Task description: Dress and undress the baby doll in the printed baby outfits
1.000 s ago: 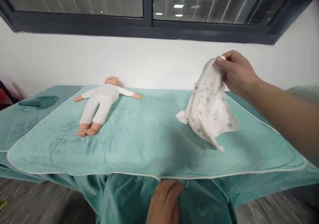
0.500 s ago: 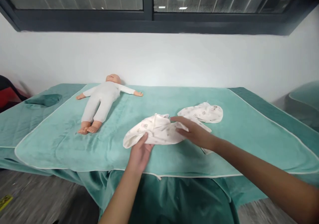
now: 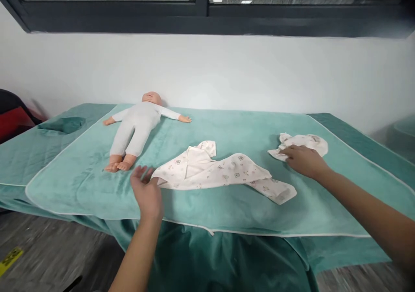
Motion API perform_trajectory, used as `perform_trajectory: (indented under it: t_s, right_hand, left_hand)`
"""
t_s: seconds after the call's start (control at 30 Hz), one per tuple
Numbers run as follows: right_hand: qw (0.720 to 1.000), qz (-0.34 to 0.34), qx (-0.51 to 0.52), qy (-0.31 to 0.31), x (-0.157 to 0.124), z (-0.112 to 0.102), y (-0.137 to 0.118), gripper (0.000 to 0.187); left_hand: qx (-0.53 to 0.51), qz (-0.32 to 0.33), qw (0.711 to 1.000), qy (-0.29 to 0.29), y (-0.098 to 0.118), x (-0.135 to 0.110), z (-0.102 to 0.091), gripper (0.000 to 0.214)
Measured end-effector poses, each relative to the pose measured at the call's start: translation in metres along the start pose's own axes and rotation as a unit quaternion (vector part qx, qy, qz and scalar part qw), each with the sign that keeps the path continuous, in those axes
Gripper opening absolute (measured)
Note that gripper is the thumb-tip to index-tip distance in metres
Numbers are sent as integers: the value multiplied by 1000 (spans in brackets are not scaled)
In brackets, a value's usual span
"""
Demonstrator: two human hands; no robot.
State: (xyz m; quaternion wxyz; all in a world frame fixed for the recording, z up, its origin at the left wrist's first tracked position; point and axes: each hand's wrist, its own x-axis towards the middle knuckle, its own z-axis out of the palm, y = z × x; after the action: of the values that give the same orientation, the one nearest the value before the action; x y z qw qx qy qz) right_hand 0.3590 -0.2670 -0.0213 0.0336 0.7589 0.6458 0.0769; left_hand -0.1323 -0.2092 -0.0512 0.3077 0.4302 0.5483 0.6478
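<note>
A white printed baby garment [image 3: 210, 171] lies stretched out on the green cover, with one narrow end pointing right. At its left end is my left hand [image 3: 148, 192], fingers apart, the thumb close to or touching the cloth edge. Farther right, my right hand [image 3: 306, 161] has its fingers closed on a second white baby garment [image 3: 313, 142], which is bunched up; its fingertips are partly lost against the cloth. A baby doll [image 3: 138, 125] in a white suit lies on its back at the left, arms spread, feet towards me.
A light green cover [image 3: 81, 188] is spread over the darker green bed [image 3: 22, 162], and its piped front edge hangs near me. Behind stand a white wall [image 3: 227, 71] and a dark window frame [image 3: 207, 21]. A red and black object [image 3: 14, 119] is at the far left.
The near garment has gone from bunched between my hands to lying spread out. My left hand moved left and opened. My right hand moved right onto the second garment, which shifted right.
</note>
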Motion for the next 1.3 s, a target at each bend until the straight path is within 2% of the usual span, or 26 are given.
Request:
perform_trajectory:
  t_s: [0.07, 0.1, 0.13, 0.17, 0.2, 0.27, 0.37, 0.4, 0.47, 0.57, 0.63, 0.73, 0.8, 0.87, 0.97, 1.03, 1.1, 1.13, 1.2, 1.3]
  right_hand:
    - [999, 1, 29, -16, -3, -10, -7, 38]
    - [999, -6, 48, -8, -4, -17, -16, 37]
    - [997, -17, 72, 6, -6, -23, -29, 36]
    - [994, -28, 102, 22, -7, -28, -46, 36]
    - [989, -45, 143, 20, -8, -33, -64, 39]
    - [973, -66, 222, -18, -7, -37, -100, 53]
    - [959, -82, 263, -67, 0, -35, -143, 67]
    - [957, -85, 267, -75, 4, -35, -152, 64]
    - [952, -88, 283, -74, 9, -39, -162, 46]
    - [936, -99, 337, -25, 9, -63, -162, 17]
    - [919, -108, 376, 40, 3, -86, -153, 7]
    - [899, -109, 403, 131, -11, -113, -133, 9]
    - [891, -123, 413, 142, -21, -118, -119, 14]
    - [887, -173, 423, 69, -33, -113, -108, 16]
    - [887, -237, 366, -152, -53, -96, -103, 14]
    - [886, -240, 289, -272, -65, -86, -107, 15]
    - [879, -238, 247, -331, -73, -81, -117, 18]
    - [878, -236, 250, -333, -73, -81, -124, 18]
    - [892, -218, 291, -270, -69, -83, -142, 20]
    - [925, -185, 325, -62, -46, -79, -177, 30]
  left_hand:
    - [116, 121, 986, -12, 3, -2, 2, 54]
    - [186, 195, 962, -50, 5, -3, 6, 48]
    - [249, 263, 926, -104, 7, -4, 11, 43]
    - [297, 310, 889, -161, 8, -5, 18, 39]
    - [324, 331, 862, -207, 9, -6, 26, 37]
    - [359, 325, 837, -254, 8, -4, 42, 42]
    - [381, 296, 829, -282, 7, 3, 65, 49]
    - [383, 292, 823, -300, 8, 7, 71, 50]
    - [391, 286, 804, -344, 12, 15, 82, 49]
    - [404, 283, 781, -384, 22, 24, 91, 29]
    - [392, 277, 798, -365, 31, 29, 91, 18]
    - [326, 227, 874, -279, 48, 36, 82, 12]
    - [290, 193, 910, -225, 57, 42, 72, 12]
    - [280, 189, 923, -186, 60, 48, 60, 14]
    - [289, 198, 928, -126, 56, 56, 44, 14]
    - [291, 196, 932, -93, 52, 57, 37, 14]
    - [276, 191, 938, -85, 52, 55, 33, 14]
    - [262, 189, 942, -89, 54, 52, 33, 13]
    - [228, 188, 949, -106, 63, 46, 36, 11]
    - [182, 180, 956, -140, 81, 36, 43, 11]
